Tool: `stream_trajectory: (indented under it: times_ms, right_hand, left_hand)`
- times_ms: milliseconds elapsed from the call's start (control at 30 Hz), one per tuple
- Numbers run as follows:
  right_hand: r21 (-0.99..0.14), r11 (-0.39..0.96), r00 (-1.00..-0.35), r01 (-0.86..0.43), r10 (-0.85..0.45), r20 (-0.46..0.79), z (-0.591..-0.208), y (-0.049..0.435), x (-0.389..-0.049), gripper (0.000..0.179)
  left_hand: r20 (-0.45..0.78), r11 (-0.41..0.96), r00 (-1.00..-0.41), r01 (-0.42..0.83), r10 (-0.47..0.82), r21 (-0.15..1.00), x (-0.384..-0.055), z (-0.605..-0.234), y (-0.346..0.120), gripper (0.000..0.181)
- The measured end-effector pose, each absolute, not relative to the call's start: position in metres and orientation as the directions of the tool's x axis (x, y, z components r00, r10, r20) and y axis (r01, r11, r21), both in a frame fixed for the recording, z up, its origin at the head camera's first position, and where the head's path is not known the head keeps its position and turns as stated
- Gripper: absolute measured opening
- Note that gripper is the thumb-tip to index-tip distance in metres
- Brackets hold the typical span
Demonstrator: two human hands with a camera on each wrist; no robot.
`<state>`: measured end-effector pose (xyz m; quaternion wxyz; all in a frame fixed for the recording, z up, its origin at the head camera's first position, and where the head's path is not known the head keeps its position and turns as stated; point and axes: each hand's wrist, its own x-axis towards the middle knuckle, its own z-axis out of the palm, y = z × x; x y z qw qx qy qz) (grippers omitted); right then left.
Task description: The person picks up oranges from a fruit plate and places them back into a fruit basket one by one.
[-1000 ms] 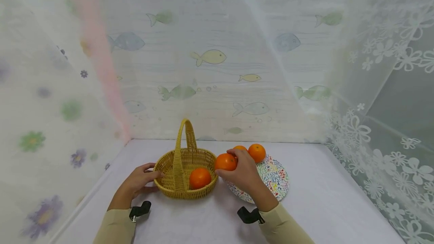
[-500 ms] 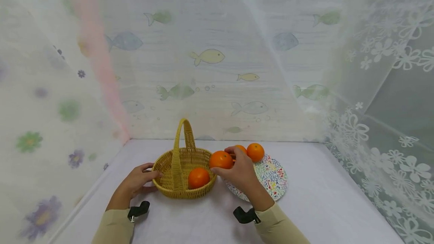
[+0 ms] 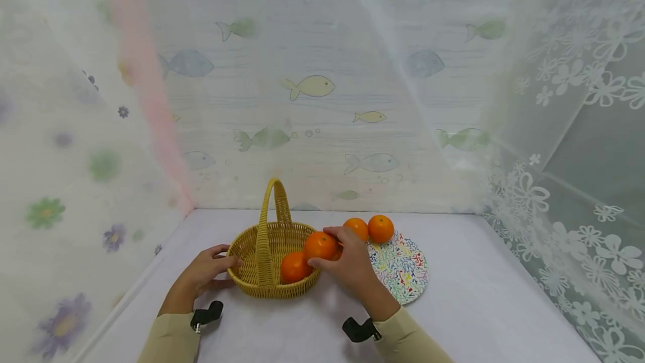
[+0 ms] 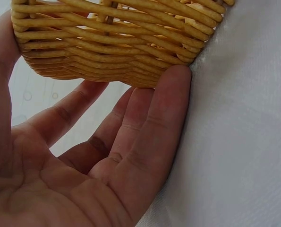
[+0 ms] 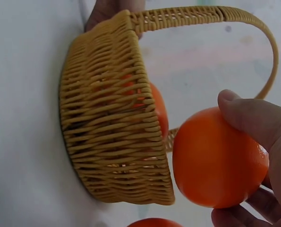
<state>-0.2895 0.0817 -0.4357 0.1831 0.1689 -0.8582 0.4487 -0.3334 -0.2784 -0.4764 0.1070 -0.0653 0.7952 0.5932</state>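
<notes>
Orange point(image 3: 319, 246) in grip of right hand point(image 3: 353, 265) above basket point(image 3: 274, 291) rim, basket's end in left hand point(image 3: 205, 269).

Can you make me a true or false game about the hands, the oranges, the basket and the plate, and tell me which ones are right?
1. The right hand holds an orange. True.
2. The wicker basket stands left of the patterned plate. True.
3. The left hand holds an orange too. False: it holds the basket's side.
4. Another orange lies inside the basket. True.
5. The basket's handle lies flat. False: it arches up.
6. The plate is all black. False: it is white with colourful marks.
</notes>
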Motion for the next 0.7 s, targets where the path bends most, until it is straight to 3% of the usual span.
stream_trajectory:
  times_ms: [700]
  right_hand:
    - [-0.687,0.516,-0.849,-0.512,-0.180,0.498,-0.4447,0.0739,-0.2874,0.071]
  left_hand:
    - [-0.249,0.292,-0.968,-0.235,0.010,0.927,-0.3308,-0.4731,-0.2770,0.079]
